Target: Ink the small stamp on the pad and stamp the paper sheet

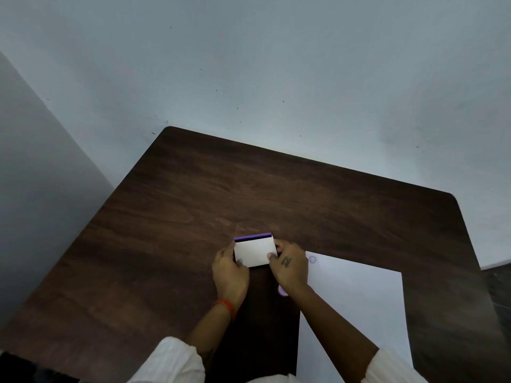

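The ink pad (253,251) is a small box with a white lid and a purple strip along its far edge, resting on the dark wooden table (171,217). My left hand (231,275) grips its left side and my right hand (289,268) grips its right side. A white paper sheet (359,313) lies to the right, with one faint purple stamp mark (312,259) near its top left corner. A small purple object (282,291), perhaps the small stamp, peeks out under my right wrist, mostly hidden.
The table stands in a corner, with pale walls (276,78) behind it and on the left. An orange band (225,306) circles my left wrist. White sleeves cover both forearms at the bottom.
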A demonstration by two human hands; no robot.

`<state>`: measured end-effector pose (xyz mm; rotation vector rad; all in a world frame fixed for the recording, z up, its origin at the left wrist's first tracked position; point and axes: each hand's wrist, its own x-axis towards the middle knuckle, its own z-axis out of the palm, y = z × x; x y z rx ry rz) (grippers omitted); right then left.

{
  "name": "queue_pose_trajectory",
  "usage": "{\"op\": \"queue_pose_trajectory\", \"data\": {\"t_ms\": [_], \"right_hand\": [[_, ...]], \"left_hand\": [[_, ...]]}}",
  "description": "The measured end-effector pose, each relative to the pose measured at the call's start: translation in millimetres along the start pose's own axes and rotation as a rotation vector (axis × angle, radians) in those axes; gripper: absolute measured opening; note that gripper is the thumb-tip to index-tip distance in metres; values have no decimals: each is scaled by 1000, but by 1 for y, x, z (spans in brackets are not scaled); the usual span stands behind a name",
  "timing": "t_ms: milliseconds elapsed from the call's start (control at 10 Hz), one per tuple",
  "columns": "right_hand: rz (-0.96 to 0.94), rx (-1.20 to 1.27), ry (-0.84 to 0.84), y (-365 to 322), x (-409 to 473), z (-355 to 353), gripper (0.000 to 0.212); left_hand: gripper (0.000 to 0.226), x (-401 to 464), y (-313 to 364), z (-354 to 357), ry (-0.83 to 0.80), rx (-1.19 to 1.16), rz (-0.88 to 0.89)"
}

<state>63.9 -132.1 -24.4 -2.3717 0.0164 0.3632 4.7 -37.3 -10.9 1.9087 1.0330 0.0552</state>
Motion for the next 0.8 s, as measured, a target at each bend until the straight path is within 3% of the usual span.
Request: {"op": "queue_pose_trajectory", "data": {"t_ms": [600, 700, 800], "right_hand": [[-108, -42, -92, -4, 7, -12, 40], [-96, -32, -77, -7, 5, -19, 41], [-143, -24, 79, -10, 2, -24, 42]], "left_hand": [[33, 9, -5, -10, 14, -47, 24], [37, 7, 0, -15, 15, -58, 1], [41, 4, 6, -19, 85, 8, 101]]}}
